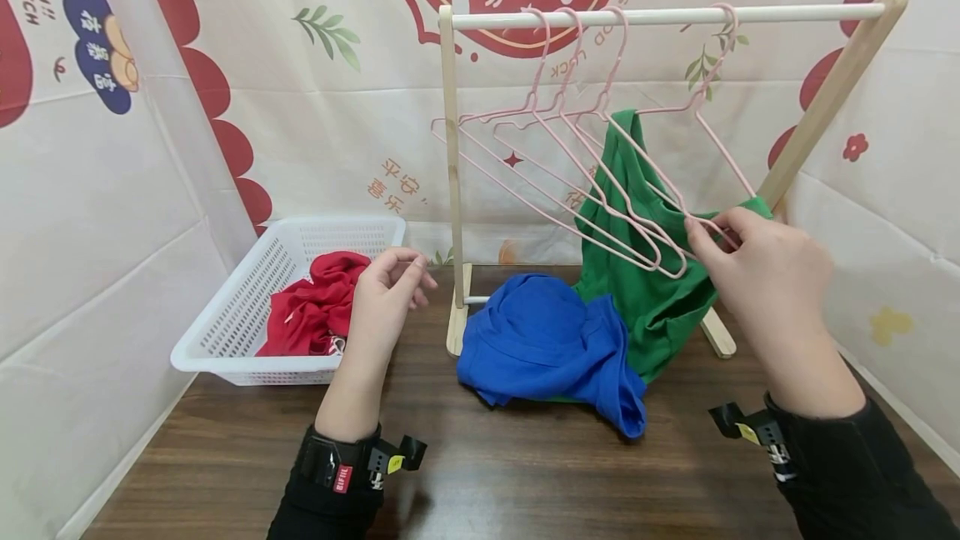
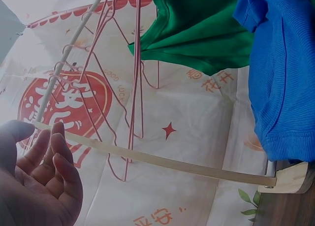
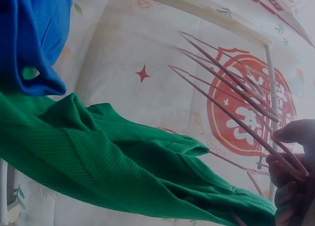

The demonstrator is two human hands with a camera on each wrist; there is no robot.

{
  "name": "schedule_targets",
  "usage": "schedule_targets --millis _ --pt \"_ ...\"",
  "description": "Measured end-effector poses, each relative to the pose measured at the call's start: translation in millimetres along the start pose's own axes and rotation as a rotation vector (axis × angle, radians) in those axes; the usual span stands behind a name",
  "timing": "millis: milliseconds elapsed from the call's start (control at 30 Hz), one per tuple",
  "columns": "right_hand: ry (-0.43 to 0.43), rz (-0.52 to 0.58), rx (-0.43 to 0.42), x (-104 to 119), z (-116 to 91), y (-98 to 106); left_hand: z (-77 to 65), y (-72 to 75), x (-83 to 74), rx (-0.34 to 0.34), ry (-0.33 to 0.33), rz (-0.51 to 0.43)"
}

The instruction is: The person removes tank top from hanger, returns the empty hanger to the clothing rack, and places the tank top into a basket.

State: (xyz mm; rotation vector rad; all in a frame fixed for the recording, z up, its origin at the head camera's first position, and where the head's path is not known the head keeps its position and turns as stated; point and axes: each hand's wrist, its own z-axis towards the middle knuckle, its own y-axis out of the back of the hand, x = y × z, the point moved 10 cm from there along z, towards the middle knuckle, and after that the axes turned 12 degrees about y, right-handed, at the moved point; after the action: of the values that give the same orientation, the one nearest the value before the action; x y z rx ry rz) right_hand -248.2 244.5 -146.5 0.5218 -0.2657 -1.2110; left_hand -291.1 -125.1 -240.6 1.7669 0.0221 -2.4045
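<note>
My right hand (image 1: 772, 273) pinches the lower corner of a pink hanger (image 3: 246, 130) between thumb and fingers. This hanger and two more pink ones hook over the left half of the rack's white rod (image 1: 675, 18). Right behind my fingertips, a green ribbed garment (image 1: 660, 323) hangs on a separate pink hanger (image 1: 723, 65) farther right. Its lower part drapes down to the table behind a crumpled blue garment (image 1: 536, 340). My left hand (image 1: 386, 294) holds nothing, fingers loosely bent, between the basket and the rack.
A white plastic basket (image 1: 225, 340) with a red garment (image 1: 318, 307) inside stands on the left. The rack's wooden left post (image 1: 453, 165) rises between basket and hangers, its slanted right post (image 1: 832, 98) beyond my right hand. Printed cloth (image 1: 337, 132) encloses the table (image 1: 510, 482).
</note>
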Motion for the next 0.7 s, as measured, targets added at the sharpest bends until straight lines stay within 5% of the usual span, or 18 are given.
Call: schedule_targets --millis 700 --pt "-0.082 0.043 -0.009 -8.5 -8.8 4.2 0.3 3.2 -0.6 -0.003 0.001 0.009"
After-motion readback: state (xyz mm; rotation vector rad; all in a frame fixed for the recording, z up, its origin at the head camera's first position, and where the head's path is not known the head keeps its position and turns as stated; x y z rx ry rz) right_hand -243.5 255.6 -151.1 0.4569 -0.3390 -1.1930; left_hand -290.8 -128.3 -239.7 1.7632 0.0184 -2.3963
